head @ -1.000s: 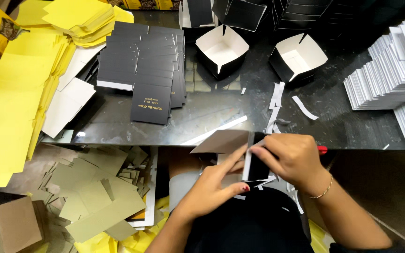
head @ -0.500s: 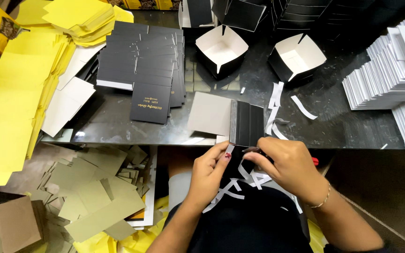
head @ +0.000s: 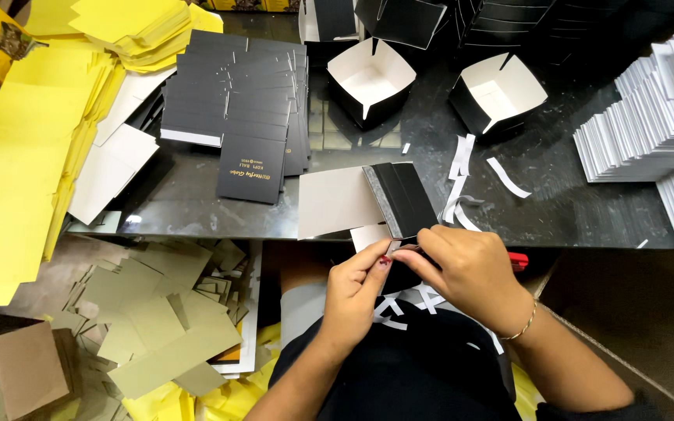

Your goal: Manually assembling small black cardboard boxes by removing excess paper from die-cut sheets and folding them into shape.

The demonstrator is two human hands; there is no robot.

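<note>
Black-and-grey box blank (head: 368, 201): flat on the table edge (head: 196, 222), just beyond both hands.
Left hand (head: 352, 290): fingertips pinching its near flap.
Right hand (head: 470, 273): closed around that flap too.

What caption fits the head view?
Both hands, left and right, pinch a flat black-and-white carton blank at the table edge.

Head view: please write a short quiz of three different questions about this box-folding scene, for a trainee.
1. True or false: both hands touch the flat black-and-white box blank at the table edge.
2. How many open black boxes with white insides stand behind it?
3. Which lies left of the black card stack: A yellow sheets, B white card stacks?

Key:
1. True; left hand and right hand meet at its near end.
2. Two.
3. A.
</note>
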